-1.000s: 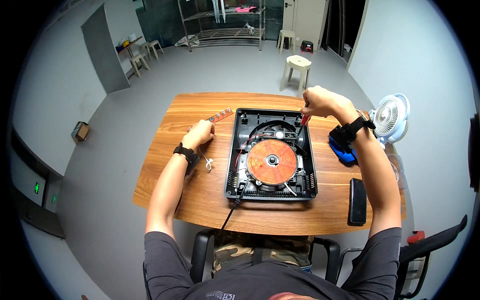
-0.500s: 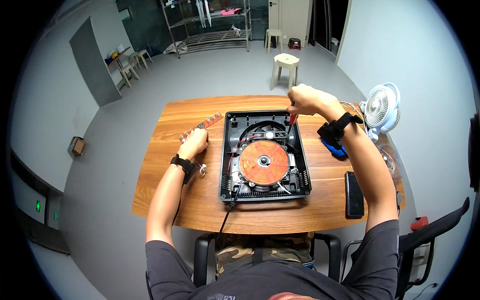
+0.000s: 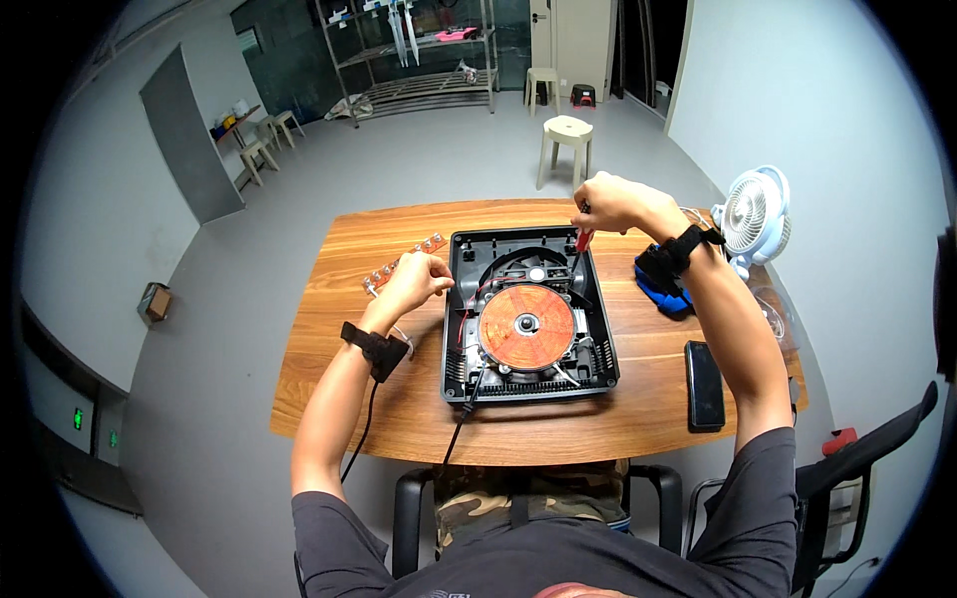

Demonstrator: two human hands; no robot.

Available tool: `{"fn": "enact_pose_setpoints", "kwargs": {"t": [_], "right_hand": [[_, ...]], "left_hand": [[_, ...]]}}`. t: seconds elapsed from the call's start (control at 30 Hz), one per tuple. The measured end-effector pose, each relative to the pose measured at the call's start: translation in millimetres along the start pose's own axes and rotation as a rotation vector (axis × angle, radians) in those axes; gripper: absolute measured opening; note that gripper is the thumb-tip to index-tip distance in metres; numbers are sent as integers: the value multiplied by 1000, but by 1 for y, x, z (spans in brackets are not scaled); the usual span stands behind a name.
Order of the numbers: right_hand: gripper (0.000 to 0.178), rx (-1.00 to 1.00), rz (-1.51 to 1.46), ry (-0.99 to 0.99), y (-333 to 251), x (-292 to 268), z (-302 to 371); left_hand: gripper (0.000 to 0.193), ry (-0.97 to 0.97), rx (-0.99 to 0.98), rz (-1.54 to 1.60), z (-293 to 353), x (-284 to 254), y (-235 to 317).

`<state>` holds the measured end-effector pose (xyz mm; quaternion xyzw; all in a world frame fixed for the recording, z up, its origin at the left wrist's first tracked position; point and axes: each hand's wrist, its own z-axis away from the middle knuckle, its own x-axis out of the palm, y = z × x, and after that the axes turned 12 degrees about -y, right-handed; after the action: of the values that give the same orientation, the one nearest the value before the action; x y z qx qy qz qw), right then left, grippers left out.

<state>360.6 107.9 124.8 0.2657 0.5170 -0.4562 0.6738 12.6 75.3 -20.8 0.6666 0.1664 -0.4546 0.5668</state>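
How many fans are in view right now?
2: a black fan inside the black casing, beyond the orange coil; a light-blue fan by the table's far-right corner.

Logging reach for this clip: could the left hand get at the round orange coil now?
Probably yes: the left hand is at the left edge of the open black housing, and no lid covers the round orange coil.
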Motion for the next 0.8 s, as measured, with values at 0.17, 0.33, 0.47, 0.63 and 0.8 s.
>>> {"fn": "enact_pose_setpoints", "kwargs": {"t": [0.17, 0.33, 0.47, 0.63, 0.8], "right_hand": [[36, -98, 88, 114, 7, -16, -12], [40, -239, -209, 176, -16, -21, 9], [38, -410, -248, 295, -11, -2, 0], [40, -476, -292, 333, -14, 9, -9], [42, -504, -324, 327, -17, 14, -7]], "left_hand": [[13, -67, -81, 138, 0, -2, 26], [20, 10, 65, 411, 3, 0, 26], [20, 25, 136, 603, -7, 10, 15], [18, 41, 153, 688, -11, 17, 19], [16, 87, 197, 732, -16, 25, 17]]}}
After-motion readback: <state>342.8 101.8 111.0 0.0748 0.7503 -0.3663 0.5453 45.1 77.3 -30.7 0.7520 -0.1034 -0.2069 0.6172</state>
